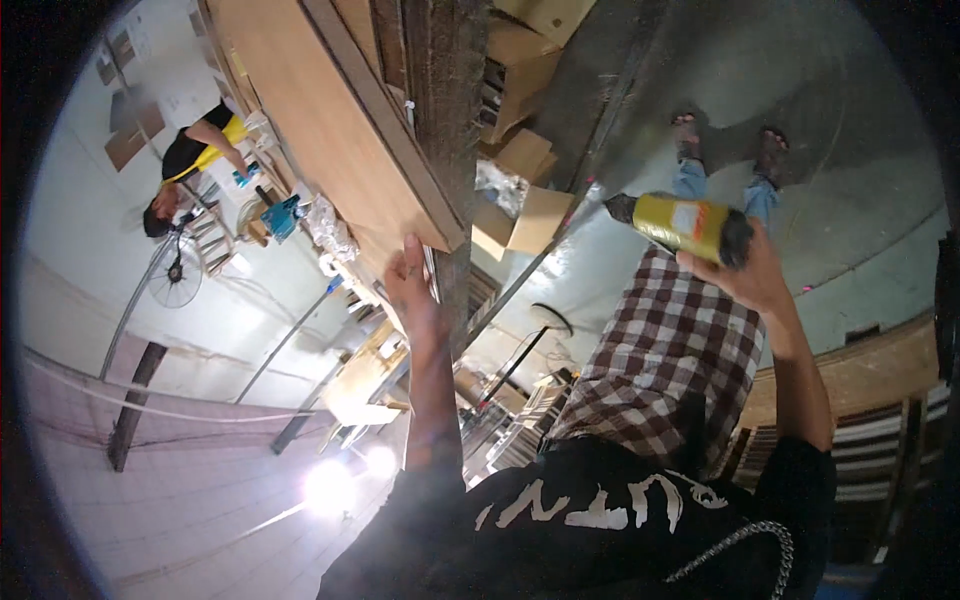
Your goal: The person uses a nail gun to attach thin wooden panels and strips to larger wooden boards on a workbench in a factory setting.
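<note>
Pressing flat against the underside edge of a long wooden board [330,120], the left hand [415,290] lies open with fingers together — it seems to steady the panel where it sits on the workbench. The right hand [755,275] is clamped around a yellow power tool [685,225], held out to the side, well apart from the board. Cardboard boxes [525,215] lie on the concrete floor beside the bench. Far off, another person in a yellow apron [195,160] works beside a fan [175,270].
</note>
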`<state>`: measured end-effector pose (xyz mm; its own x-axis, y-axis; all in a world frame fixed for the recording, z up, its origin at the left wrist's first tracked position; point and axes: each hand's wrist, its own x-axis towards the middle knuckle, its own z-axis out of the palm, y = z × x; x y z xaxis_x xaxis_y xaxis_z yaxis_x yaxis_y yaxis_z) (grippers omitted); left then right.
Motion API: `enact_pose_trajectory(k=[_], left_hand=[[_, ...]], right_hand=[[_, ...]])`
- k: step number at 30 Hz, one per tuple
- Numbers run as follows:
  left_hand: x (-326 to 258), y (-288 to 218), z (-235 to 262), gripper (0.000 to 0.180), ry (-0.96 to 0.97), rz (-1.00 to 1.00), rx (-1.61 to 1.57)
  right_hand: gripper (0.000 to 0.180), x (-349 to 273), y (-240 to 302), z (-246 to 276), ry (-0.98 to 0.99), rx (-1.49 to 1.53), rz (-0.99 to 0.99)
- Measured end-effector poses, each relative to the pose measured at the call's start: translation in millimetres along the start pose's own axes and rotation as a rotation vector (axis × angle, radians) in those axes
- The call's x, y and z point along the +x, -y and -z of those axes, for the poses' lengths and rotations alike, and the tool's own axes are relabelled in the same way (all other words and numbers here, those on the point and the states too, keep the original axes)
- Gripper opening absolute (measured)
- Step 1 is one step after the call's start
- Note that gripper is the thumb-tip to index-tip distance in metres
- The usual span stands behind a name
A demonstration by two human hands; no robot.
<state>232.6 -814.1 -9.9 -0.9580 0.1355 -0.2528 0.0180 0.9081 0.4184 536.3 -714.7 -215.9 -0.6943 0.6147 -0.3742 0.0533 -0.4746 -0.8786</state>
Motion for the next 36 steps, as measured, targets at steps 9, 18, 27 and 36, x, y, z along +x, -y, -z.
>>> enact_pose_trajectory(k=[9, 18, 27, 36], left_hand=[[-24, -2, -11, 0.04, 0.632, 0.329, -0.964], [-58, -16, -28, 0.041, 0.574, 0.274, -1.0], [-77, -19, -29, 0.045, 0.587, 0.206, -0.87], [-87, -20, -27, 0.04, 0.56, 0.164, -0.779]], right_hand=[[0.049, 47, -31, -17, 0.028, 0.284, 0.482], [0.033, 65, -79, -71, 0.671, 1.143, -0.001], [0.037, 86, -62, -129, 0.856, 1.636, -0.143], [0.051, 73, -55, -139, 0.969, 1.604, -0.125]])
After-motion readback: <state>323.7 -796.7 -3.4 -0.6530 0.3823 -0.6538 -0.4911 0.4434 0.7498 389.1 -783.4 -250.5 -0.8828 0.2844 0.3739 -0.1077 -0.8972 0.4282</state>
